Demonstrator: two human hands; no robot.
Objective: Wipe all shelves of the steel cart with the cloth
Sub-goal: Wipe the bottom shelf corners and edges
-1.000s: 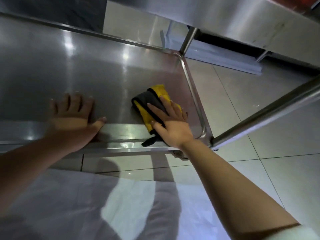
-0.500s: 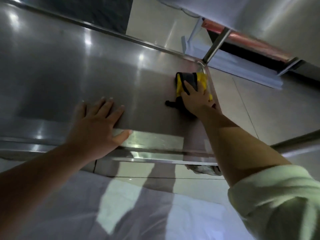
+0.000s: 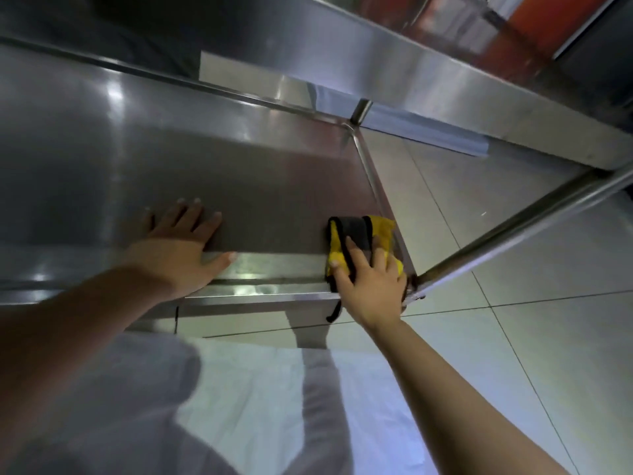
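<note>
A low steel cart shelf (image 3: 212, 159) fills the upper left of the view. A folded yellow and dark grey cloth (image 3: 356, 234) lies in the shelf's near right corner. My right hand (image 3: 371, 286) presses flat on the cloth, fingers spread over it, and a black loop of the cloth hangs over the front rim. My left hand (image 3: 178, 248) rests palm down on the shelf near its front rim, fingers apart and holding nothing.
A slanted steel cart post (image 3: 513, 231) rises from the corner beside my right hand. Another steel shelf edge (image 3: 428, 77) runs overhead at the upper right. Pale floor tiles (image 3: 513, 337) lie to the right, and my white garment (image 3: 239, 406) is below.
My right hand has drawn the cloth back from the far right corner to the near right corner of the shelf. My left hand stays planted on the shelf.
</note>
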